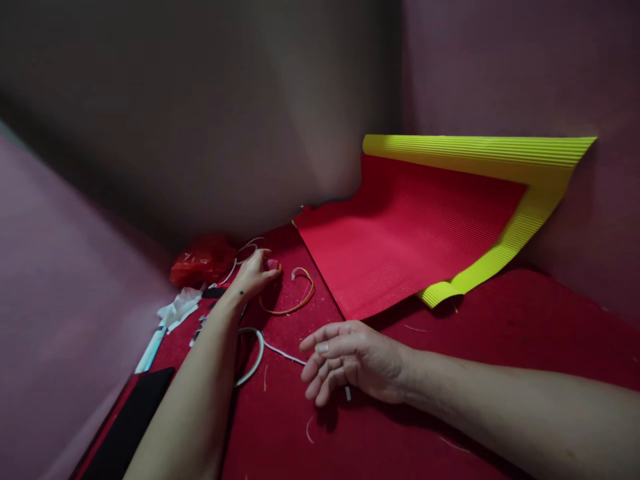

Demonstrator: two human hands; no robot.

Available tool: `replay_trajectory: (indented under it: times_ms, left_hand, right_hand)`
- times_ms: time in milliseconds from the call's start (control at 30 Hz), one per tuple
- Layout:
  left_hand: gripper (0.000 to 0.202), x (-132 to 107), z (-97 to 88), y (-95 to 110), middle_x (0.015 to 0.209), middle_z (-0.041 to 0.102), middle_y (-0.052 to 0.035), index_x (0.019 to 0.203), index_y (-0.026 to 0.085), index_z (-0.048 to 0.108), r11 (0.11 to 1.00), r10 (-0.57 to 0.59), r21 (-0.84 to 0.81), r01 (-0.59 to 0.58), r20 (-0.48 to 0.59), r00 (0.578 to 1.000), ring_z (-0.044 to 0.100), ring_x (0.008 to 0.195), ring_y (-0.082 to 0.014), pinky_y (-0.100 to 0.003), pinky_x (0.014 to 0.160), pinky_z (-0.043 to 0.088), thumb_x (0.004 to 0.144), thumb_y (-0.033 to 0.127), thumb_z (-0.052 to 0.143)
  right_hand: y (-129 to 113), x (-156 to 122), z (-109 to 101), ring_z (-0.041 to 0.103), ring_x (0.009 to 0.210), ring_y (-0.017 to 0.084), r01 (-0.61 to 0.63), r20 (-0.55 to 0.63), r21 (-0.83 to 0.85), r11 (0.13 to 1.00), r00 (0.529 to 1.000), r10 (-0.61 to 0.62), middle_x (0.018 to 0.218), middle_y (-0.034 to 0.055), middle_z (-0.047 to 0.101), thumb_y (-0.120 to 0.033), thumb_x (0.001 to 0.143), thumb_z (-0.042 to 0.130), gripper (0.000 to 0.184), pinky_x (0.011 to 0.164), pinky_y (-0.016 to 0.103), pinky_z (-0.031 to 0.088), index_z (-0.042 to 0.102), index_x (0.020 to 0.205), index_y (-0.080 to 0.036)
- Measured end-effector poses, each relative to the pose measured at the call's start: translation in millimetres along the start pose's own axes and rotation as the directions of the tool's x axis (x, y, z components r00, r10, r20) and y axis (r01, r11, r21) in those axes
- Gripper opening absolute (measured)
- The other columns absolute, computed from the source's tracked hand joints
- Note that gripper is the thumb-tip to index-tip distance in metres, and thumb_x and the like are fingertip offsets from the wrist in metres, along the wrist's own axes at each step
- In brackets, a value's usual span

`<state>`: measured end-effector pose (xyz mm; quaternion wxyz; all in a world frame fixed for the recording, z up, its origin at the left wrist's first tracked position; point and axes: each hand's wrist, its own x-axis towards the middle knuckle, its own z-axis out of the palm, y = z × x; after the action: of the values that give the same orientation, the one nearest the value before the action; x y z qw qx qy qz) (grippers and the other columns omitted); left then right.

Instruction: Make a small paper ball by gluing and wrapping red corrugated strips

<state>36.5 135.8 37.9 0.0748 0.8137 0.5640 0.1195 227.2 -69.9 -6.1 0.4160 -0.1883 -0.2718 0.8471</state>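
Operator: Start at my fingertips.
Spotter: Your left hand (254,272) has its thumb and fingers curved about a small pink thing (272,265) with a yellow edge. It shows in the gap between them; whether they grip it, I cannot tell.
Operator: And the other?
Spotter: Your right hand (357,360) is nearer to you, fingers loosely bent and spread, grasping nothing. 1 small grey piece (349,393) shows just below it.
Operator: What's around those 2 hands?
Spotter: Just to the right of the pink thing, an orange-yellow loop (300,307) lies on the red surface (280,427). A white cable (261,350) curls out from behind your left forearm. Beyond your right hand is a big red sheet (400,233), ridged, its yellow underside curling up at the far and right edges.
Operator: Further left?
Spotter: A red plastic bag (203,260) sits past your left wrist, with crumpled white tissue (180,308) near it. Closer to you lies a flat black piece (133,427), beside the pink wall (50,300).
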Motion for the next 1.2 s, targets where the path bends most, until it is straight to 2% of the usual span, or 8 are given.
replay_trajectory:
  times_ms: [333, 533, 700, 900, 1200]
  left_hand:
    - [0.050, -1, 2.6, -8, 0.085, 0.060, -0.0028, 0.117, 0.015, 0.049, 1.000, 0.012, -0.025, -0.012, 0.005, 1.000, 0.057, 0.072, -0.0160, -0.030, 0.065, 0.043, 0.076, 0.041, 0.063]
    - [0.048, -2, 3.0, -5, 0.081, 0.059, -0.0016, 0.115, 0.014, 0.051, 0.999, 0.013, -0.049, -0.013, -0.001, 1.000, 0.055, 0.069, -0.0155, -0.029, 0.064, 0.041, 0.074, 0.038, 0.063]
    - [0.053, -4, -4.8, -1, 0.077, 0.057, -0.0013, 0.114, 0.014, 0.054, 0.998, 0.021, -0.054, -0.022, -0.018, 1.000, 0.054, 0.071, -0.0179, -0.029, 0.064, 0.040, 0.069, 0.039, 0.064]
    - [0.060, -8, -17.1, 3, 0.087, 0.060, -0.0016, 0.123, 0.019, 0.048, 0.992, 0.062, -0.105, -0.065, -0.030, 0.998, 0.057, 0.078, -0.0176, -0.029, 0.069, 0.043, 0.070, 0.041, 0.062]
    - [0.058, -2, -0.9, -1, 0.079, 0.057, 0.0000, 0.121, 0.016, 0.049, 0.998, 0.043, -0.039, -0.042, 0.025, 0.999, 0.055, 0.071, -0.0169, -0.028, 0.064, 0.041, 0.070, 0.039, 0.062]
  right_hand:
    - [0, 0, -1, 0.067, 0.059, 0.019, 0.015, -0.004, -0.012, 1.000, 1.000, -0.015, 0.072, 0.0081, 0.068, -0.020, 0.066, 0.065, 0.031, 0.060, 0.032, 0.052, 0.060, 0.094, -0.010]
    - [-1, 0, -1, 0.067, 0.059, 0.019, 0.006, -0.006, -0.013, 1.000, 1.000, -0.006, 0.071, 0.0082, 0.067, -0.021, 0.065, 0.065, 0.030, 0.058, 0.032, 0.052, 0.060, 0.093, -0.009]
    - [-1, 0, -1, 0.067, 0.059, 0.019, 0.006, -0.009, -0.019, 1.000, 1.000, -0.006, 0.071, 0.0079, 0.068, -0.020, 0.065, 0.065, 0.030, 0.059, 0.032, 0.052, 0.060, 0.093, -0.010]
    - [0, 0, -1, 0.067, 0.059, 0.019, 0.002, -0.017, -0.024, 1.000, 1.000, -0.002, 0.071, 0.0083, 0.068, -0.020, 0.064, 0.067, 0.031, 0.058, 0.032, 0.051, 0.060, 0.092, -0.010]
    - [-2, 0, -2, 0.067, 0.059, 0.020, -0.009, -0.020, -0.039, 0.999, 1.000, 0.009, 0.071, 0.0081, 0.067, -0.022, 0.063, 0.067, 0.033, 0.060, 0.033, 0.051, 0.060, 0.093, -0.009]
